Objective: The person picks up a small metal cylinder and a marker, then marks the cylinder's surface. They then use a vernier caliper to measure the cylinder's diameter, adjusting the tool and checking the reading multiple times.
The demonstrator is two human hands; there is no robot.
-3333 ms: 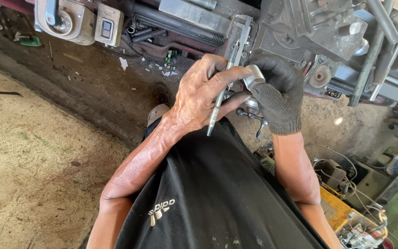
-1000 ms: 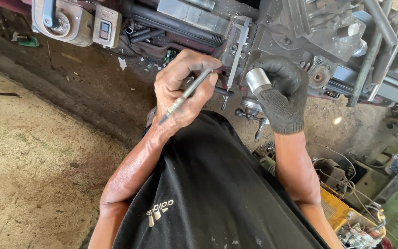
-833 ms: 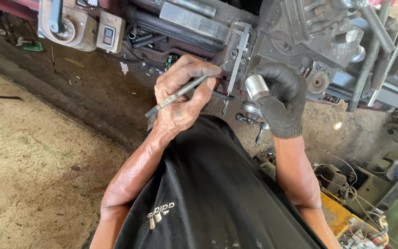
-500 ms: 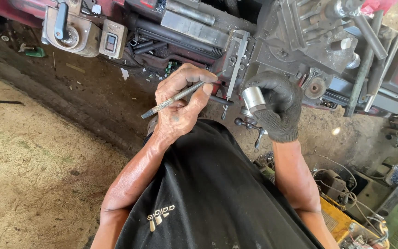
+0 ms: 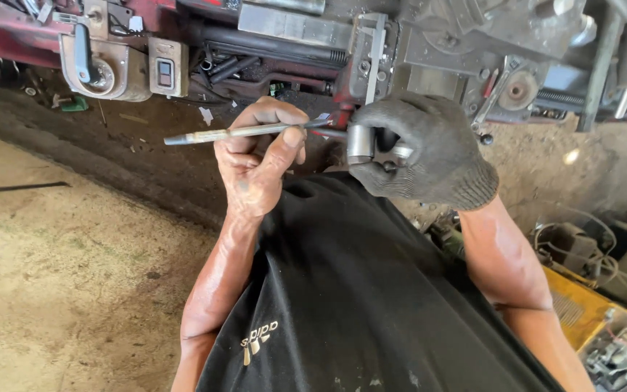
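Note:
My bare left hand point(image 5: 259, 163) grips a long thin metal rod point(image 5: 234, 133) that lies nearly level, its free end pointing left. The rod's right end runs toward a short shiny steel cylinder point(image 5: 361, 143). My right hand point(image 5: 422, 149), in a dark grey work glove, is wrapped around that cylinder just below the front of a large grimy machine point(image 5: 429, 43). Whether the rod's tip enters the cylinder is hidden by my fingers. My black shirt fills the lower middle of the view.
The machine's red and grey body point(image 5: 30, 29) spans the top, with a lever housing point(image 5: 99, 62) and a switch box point(image 5: 167, 67) at upper left. Dirt floor point(image 5: 59, 247) lies to the left. A yellow box point(image 5: 575, 305) and metal parts sit at lower right.
The rod in my left hand has swung from pointing steeply down to nearly level. My gloved right hand has kept hold of the cylinder and dropped slightly below the machine.

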